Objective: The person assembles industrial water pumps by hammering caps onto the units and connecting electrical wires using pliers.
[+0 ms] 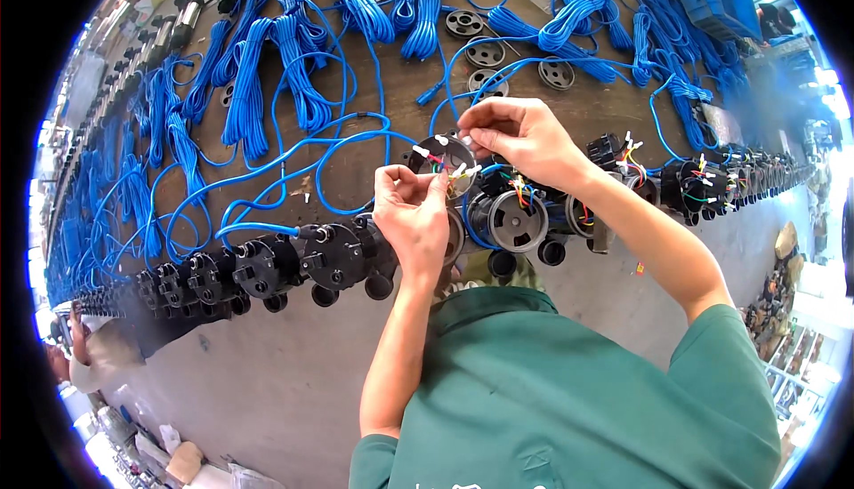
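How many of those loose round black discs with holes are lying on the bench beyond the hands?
4 loose discs: one farthest back, one just nearer, one closest to the right hand, and one off to the right. Blue cable bundles may hide more.

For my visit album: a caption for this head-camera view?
Left hand and right hand hold coloured wires over black housings.

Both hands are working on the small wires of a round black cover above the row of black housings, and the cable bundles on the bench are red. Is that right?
Not quite. The head view shows the cable bundles are blue, not red. The rest stands: the left hand and right hand work on the small wires of the round black cover above the row of black housings.
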Available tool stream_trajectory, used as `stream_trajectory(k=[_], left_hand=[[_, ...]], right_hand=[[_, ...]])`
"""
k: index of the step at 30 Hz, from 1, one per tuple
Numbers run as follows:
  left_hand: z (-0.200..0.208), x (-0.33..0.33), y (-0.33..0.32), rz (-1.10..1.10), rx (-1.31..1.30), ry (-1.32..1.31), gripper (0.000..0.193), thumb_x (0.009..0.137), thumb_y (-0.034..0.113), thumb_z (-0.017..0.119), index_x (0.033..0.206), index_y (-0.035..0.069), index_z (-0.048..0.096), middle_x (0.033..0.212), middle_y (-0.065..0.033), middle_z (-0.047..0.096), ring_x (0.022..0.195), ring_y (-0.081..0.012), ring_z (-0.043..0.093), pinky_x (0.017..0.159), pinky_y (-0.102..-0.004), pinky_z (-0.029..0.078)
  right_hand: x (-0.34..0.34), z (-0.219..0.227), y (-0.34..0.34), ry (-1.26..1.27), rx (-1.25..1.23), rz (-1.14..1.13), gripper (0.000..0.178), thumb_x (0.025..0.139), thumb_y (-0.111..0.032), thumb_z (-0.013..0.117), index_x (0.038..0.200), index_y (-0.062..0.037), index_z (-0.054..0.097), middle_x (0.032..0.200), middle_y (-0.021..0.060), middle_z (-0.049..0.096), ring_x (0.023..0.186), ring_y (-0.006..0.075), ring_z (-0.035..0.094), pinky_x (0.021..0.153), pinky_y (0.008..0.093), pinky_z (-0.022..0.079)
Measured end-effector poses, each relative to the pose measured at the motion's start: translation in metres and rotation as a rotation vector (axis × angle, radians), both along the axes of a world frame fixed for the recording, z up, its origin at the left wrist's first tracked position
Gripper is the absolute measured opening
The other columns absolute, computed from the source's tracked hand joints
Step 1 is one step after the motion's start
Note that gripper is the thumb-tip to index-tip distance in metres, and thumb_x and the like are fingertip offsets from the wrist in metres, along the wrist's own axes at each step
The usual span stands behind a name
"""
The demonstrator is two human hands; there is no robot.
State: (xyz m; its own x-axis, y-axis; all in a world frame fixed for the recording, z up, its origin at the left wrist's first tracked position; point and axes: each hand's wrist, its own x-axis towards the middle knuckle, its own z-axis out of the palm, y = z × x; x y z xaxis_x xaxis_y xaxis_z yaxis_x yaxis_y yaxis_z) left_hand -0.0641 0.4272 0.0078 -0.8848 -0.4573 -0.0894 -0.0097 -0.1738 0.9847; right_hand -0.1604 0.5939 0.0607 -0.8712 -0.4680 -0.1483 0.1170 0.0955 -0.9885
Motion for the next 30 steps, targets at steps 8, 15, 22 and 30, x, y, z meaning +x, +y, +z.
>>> stream_trajectory(k=[8,15,22,30], left_hand=[[-0.006,0.001,0.003,-0.061,-0.273,0.041,0.03,0.091,-0.005,0.078,0.094,0.004,0.049,0.084,-0.0042,0.07,0.072,-0.0023,0.056,0.065,-0.0195,0.047],[-0.004,0.0,0.005,-0.063,-0.317,0.053,0.026,0.091,-0.005,0.077,0.093,0.002,0.052,0.082,-0.002,0.069,0.068,-0.001,0.053,0.061,-0.0192,0.044],[-0.006,-0.002,0.003,-0.092,-0.362,0.114,0.024,0.088,-0.006,0.076,0.095,0.001,0.054,0.08,-0.0036,0.07,0.068,-0.0032,0.057,0.062,-0.0211,0.047],[-0.009,-0.004,0.003,-0.105,-0.42,0.129,0.017,0.089,-0.006,0.073,0.099,-0.002,0.06,0.081,-0.0047,0.072,0.069,-0.0051,0.062,0.064,-0.0221,0.05]], right_hand=[[-0.005,-0.008,-0.002,0.251,0.156,0.086,0.02,0.091,0.005,0.073,0.112,0.0044,0.073,0.098,0.0124,0.079,0.095,0.0169,0.076,0.088,0.0311,0.061],[-0.011,-0.016,0.0,0.449,0.159,0.215,0.026,0.089,0.004,0.074,0.115,0.0035,0.072,0.097,0.0133,0.079,0.094,0.0199,0.077,0.086,0.0324,0.061],[-0.022,-0.005,-0.007,0.753,0.337,0.346,0.023,0.09,-0.007,0.077,0.111,-0.0003,0.07,0.09,0.0133,0.075,0.082,0.0269,0.074,0.072,0.0359,0.058],[-0.02,-0.02,-0.019,0.902,0.514,0.332,0.02,0.096,-0.022,0.071,0.098,-0.0021,0.07,0.089,0.0134,0.072,0.083,0.035,0.07,0.073,0.0447,0.055]])
